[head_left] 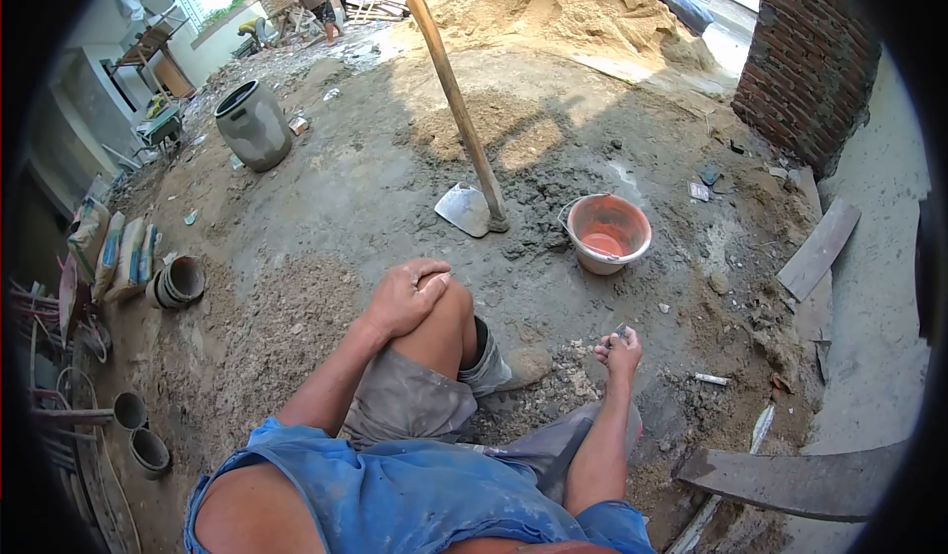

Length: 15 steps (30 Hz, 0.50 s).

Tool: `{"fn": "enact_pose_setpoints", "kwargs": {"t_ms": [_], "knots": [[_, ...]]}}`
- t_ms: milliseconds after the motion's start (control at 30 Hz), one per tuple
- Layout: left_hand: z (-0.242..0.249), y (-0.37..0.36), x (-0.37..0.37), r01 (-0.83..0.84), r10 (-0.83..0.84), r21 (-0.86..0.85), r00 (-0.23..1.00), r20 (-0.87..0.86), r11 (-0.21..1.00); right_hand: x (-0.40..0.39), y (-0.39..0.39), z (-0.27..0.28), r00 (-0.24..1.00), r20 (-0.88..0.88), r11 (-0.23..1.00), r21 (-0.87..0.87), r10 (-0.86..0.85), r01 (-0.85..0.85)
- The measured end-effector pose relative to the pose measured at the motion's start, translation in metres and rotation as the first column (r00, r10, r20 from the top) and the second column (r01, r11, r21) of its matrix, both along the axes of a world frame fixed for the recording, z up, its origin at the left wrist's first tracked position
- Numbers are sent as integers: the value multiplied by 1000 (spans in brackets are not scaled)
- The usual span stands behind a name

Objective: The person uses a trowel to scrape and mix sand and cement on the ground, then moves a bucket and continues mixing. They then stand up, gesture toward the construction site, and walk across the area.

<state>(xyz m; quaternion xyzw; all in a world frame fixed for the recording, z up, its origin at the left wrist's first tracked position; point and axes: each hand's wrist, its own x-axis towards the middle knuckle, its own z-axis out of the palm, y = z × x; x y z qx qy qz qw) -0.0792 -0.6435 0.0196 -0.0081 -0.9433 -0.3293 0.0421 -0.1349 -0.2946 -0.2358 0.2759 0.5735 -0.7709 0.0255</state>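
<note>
Blue shirt (425,495) lies nearest. Ahead, a hoe (458,112) leans, its blade (462,208) grounded, near a bucket (604,216). One bent knee (452,309) carries the left hand (405,297), draped loosely over it; the right hand (621,354), short of the bucket, pinches a small grey object (619,333).

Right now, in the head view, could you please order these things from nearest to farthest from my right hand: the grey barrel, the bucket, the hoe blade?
From your right hand:
1. Bucket: almost straight ahead.
2. Hoe blade: ahead and left, on the ground.
3. Grey barrel: far left, well beyond the hoe.
</note>
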Motion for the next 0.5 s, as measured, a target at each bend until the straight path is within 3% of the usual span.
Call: {"fn": "enact_pose_setpoints", "kwargs": {"t_ms": [500], "knots": [[1, 4, -5, -3, 3, 26, 1000, 26, 1000, -2, 1, -2, 999, 1, 998, 43, -52, 51]]}}
